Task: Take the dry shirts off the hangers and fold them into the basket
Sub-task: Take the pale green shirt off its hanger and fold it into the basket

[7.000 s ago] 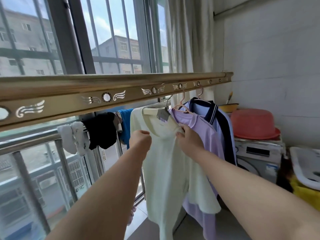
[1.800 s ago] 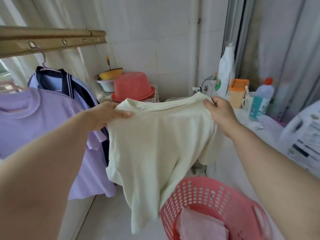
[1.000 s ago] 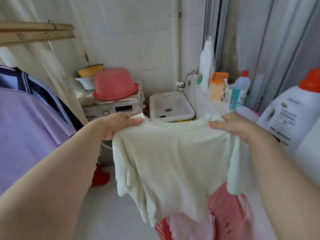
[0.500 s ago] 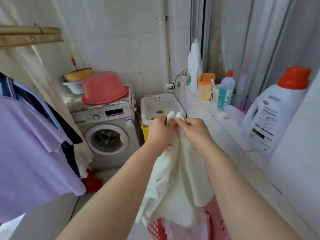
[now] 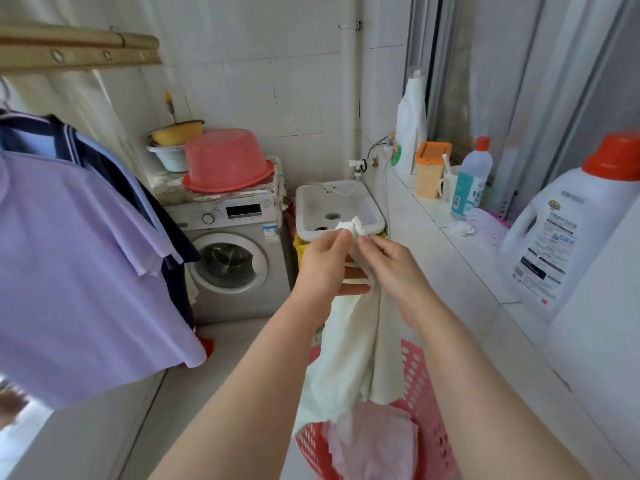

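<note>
Cream shirt (image 5: 349, 348) hangs doubled above pink basket (image 5: 422, 393); your left hand (image 5: 325, 265) and right hand (image 5: 391, 268) pinch its top edge; floor (image 5: 221, 358) open leftward.

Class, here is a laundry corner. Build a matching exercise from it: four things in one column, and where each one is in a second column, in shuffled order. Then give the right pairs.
Things
1. cream shirt
2. purple shirt
3. pink basin
4. detergent jug

Places
A. upside down on the washing machine
B. standing on the ledge at the right
C. pinched by the left hand and right hand, over the basket
D. hanging at the left, below the rail

Pairs: 1-C, 2-D, 3-A, 4-B
</note>
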Demonstrator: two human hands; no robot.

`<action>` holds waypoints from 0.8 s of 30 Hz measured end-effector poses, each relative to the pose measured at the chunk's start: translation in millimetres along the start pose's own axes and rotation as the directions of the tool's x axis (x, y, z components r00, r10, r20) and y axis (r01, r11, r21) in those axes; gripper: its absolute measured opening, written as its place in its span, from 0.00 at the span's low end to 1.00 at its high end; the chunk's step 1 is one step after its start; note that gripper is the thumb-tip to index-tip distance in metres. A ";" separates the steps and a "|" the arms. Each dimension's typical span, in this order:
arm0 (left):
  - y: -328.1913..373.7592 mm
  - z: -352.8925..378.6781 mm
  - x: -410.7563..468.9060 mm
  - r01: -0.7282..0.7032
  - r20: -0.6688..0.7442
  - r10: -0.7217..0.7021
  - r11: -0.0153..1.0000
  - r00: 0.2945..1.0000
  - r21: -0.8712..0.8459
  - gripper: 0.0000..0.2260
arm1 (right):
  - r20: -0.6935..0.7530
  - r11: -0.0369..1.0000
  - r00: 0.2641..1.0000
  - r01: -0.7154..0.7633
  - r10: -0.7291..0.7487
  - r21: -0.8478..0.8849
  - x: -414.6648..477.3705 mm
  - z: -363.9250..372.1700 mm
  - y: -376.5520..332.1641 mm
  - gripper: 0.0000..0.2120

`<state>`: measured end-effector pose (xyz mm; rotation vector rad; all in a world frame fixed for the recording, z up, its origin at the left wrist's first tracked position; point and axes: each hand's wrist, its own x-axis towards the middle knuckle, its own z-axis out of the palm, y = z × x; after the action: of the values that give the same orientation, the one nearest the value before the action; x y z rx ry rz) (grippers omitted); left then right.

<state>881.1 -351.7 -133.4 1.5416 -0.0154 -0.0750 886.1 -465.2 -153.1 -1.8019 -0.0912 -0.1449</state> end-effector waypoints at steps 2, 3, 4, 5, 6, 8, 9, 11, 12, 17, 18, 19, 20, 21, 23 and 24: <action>4.0 -3.5 -1.4 0.019 0.007 -0.019 1.000 1.000 -0.012 0.13 | 0.091 1.000 0.996 0.001 -0.002 0.016 -3.0 -0.5 -0.7 0.11; 5.0 -6.1 -1.6 0.028 0.009 -0.028 1.000 1.000 -0.010 0.13 | 0.130 1.000 0.991 0.005 -0.007 0.011 -4.2 -1.2 -0.6 0.12; 4.8 -8.1 -1.3 0.038 0.020 -0.037 0.999 0.999 -0.020 0.13 | 0.150 1.000 0.989 0.013 -0.014 0.007 -4.6 -2.0 -0.3 0.15; 4.3 -10.6 -0.8 0.040 0.045 -0.039 0.999 0.998 -0.026 0.12 | 0.153 1.000 0.988 0.025 -0.025 0.002 -4.3 -2.5 -0.2 0.18; 3.8 -12.8 0.0 0.036 0.074 -0.034 0.999 0.997 -0.026 0.12 | 0.146 0.999 0.989 0.034 -0.032 -0.011 -2.5 -3.3 -0.1 0.20; 0.0 -16.6 1.7 -0.010 0.108 0.002 0.997 0.994 0.075 0.19 | 0.164 0.999 0.986 0.038 -0.037 -0.001 0.1 -5.2 -1.2 0.20; -0.9 -18.9 2.1 -0.063 0.101 0.044 0.979 0.994 0.193 0.24 | 0.195 0.999 0.980 0.034 -0.036 0.016 1.2 -6.2 -1.9 0.20; 4.2 -24.1 9.5 -0.189 0.061 0.186 0.812 0.981 0.552 0.29 | 0.256 1.000 0.966 0.021 -0.022 0.007 2.1 -8.4 -6.0 0.22; 7.7 -27.4 16.0 -0.215 0.064 0.242 0.673 0.968 0.708 0.29 | 0.271 1.000 0.963 0.010 -0.007 -0.010 3.4 -9.6 -7.1 0.23; 33.1 -30.4 37.5 -0.336 0.258 0.219 0.527 0.941 0.780 0.16 | 0.190 0.996 0.982 0.025 -0.010 -0.080 8.9 -14.6 -12.2 0.17; 38.4 -30.2 39.7 -0.342 0.244 0.246 0.542 0.938 0.767 0.16 | 0.155 0.989 0.988 0.041 -0.019 -0.139 8.9 -17.4 -13.3 0.17; 44.4 -30.0 40.9 -0.351 0.224 0.284 0.566 0.932 0.746 0.14 | 0.119 0.975 0.993 0.051 -0.026 -0.216 8.7 -20.6 -13.5 0.17; 50.6 -30.2 42.7 -0.373 0.215 0.322 0.589 0.922 0.717 0.12 | 0.088 0.951 0.996 0.049 -0.023 -0.305 8.2 -24.3 -12.9 0.18; 58.3 -28.3 43.9 -0.395 0.215 0.351 0.600 0.911 0.695 0.11 | 0.068 0.917 0.998 0.033 -0.006 -0.398 7.5 -29.2 -12.0 0.18; 73.2 -25.9 47.3 -0.431 0.224 0.396 0.578 0.891 0.693 0.13 | 0.064 0.826 0.997 -0.004 0.048 -0.563 7.0 -35.0 -7.8 0.15; 80.6 -24.1 49.9 -0.448 0.239 0.408 0.558 0.881 0.698 0.13 | 0.056 0.792 0.997 -0.014 0.061 -0.610 7.1 -38.7 -6.4 0.10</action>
<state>935.5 -328.4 -55.5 2.3214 -0.5327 0.3336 890.4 -501.4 -137.0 -2.4623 -0.0626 -0.0828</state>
